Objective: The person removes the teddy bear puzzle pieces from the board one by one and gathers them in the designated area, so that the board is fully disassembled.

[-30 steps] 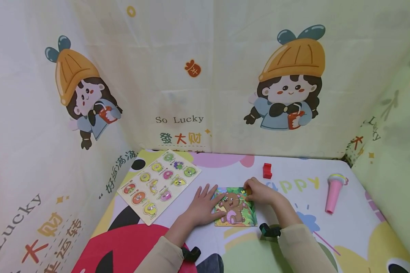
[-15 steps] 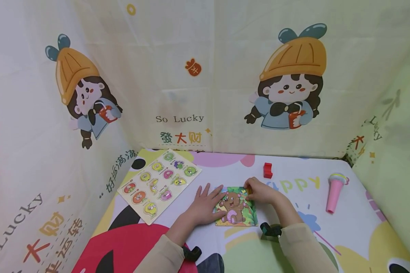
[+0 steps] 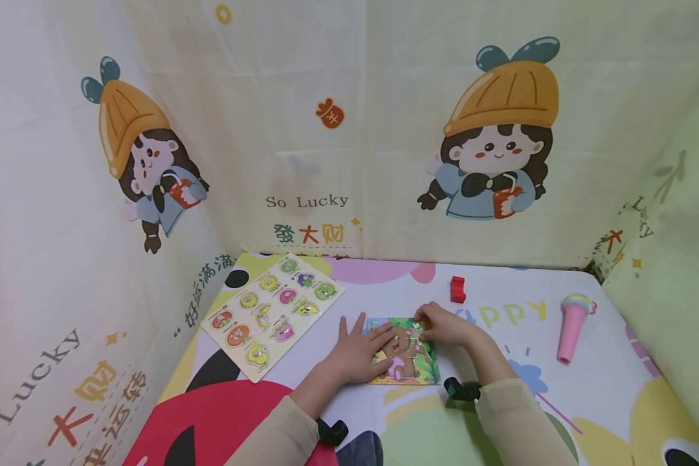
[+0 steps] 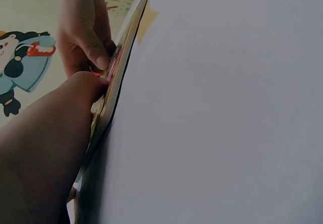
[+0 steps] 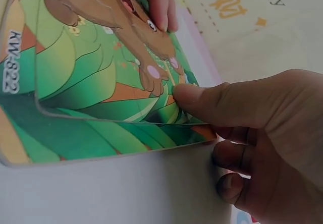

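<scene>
A square jigsaw puzzle (image 3: 416, 370) with a brown bear on green leaves lies flat on the table in the head view. My left hand (image 3: 349, 355) rests on its left side, fingers spread and thumb across the bear. At the upper right corner, my right hand (image 3: 447, 327) pinches the puzzle. The right wrist view shows that right thumb (image 5: 194, 99) on the picture and the other fingers curled by the frame's edge; the index fingertip is hidden. The left wrist view sees the puzzle (image 4: 123, 65) almost edge-on.
A fruit puzzle board (image 3: 275, 317) lies at an angle to the left. Behind the right hand stands a small red block (image 3: 457, 290). A pink toy microphone (image 3: 572, 329) lies at the right. Printed cloth walls (image 3: 384, 142) rise at the back and sides.
My left hand has slid slightly right and up over the bear, covering more of its face. The right hand stays at the corner.
</scene>
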`<action>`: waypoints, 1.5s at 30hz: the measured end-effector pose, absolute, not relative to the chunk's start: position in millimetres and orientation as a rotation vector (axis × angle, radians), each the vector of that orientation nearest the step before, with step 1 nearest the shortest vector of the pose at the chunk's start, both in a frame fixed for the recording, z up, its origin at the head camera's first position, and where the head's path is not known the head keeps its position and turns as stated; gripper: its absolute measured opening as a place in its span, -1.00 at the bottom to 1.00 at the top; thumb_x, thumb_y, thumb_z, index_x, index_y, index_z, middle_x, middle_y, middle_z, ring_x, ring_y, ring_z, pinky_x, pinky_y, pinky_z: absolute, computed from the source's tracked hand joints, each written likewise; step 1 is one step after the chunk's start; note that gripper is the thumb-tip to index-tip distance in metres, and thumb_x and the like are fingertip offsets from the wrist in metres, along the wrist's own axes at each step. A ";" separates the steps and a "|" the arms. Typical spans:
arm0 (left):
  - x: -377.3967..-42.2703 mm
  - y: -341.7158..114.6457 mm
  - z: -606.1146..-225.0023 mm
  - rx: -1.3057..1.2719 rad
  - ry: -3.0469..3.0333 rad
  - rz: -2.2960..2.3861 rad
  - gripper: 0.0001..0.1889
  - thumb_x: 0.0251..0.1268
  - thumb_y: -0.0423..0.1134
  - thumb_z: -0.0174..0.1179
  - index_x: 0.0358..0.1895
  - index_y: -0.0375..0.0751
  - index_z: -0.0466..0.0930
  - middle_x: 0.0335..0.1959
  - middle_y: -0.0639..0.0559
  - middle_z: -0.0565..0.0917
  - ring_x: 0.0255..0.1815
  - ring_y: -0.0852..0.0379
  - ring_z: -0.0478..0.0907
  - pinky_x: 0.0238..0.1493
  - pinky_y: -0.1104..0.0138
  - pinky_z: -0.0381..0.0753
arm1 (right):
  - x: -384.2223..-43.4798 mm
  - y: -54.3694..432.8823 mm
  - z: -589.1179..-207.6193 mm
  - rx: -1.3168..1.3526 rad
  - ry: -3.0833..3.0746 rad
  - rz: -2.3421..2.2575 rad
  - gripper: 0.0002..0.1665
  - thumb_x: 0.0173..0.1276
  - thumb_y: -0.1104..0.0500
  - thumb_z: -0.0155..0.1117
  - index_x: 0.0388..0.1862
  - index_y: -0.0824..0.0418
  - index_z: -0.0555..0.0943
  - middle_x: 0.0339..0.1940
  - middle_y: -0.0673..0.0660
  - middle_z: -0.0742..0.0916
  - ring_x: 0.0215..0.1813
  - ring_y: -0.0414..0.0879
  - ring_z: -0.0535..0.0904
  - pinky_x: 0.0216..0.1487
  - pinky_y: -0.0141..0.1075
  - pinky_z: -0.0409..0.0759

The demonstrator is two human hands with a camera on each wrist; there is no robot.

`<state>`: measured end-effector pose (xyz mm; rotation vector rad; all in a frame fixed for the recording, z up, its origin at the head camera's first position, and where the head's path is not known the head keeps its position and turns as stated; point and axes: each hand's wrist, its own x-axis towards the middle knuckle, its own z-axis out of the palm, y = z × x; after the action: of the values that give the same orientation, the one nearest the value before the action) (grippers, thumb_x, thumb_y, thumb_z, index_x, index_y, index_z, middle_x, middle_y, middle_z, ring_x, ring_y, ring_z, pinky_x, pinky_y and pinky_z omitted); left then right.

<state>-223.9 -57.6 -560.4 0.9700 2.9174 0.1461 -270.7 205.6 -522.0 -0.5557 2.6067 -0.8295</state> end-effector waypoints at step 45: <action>-221.3 -58.1 -568.9 0.990 2.945 0.175 -0.30 0.43 0.42 -0.33 0.58 0.44 -0.14 0.61 0.39 0.01 0.62 -0.32 -0.16 0.38 -0.47 -0.23 | -260.1 223.3 -540.0 -0.765 2.722 -0.934 -0.54 0.30 0.14 0.40 0.17 0.05 0.55 0.07 0.01 0.60 0.00 -0.12 0.46 0.15 -0.10 0.54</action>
<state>-221.3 -58.1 -568.9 0.9904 2.9450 0.1749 -260.1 223.3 -540.0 -0.7646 2.7218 -0.9345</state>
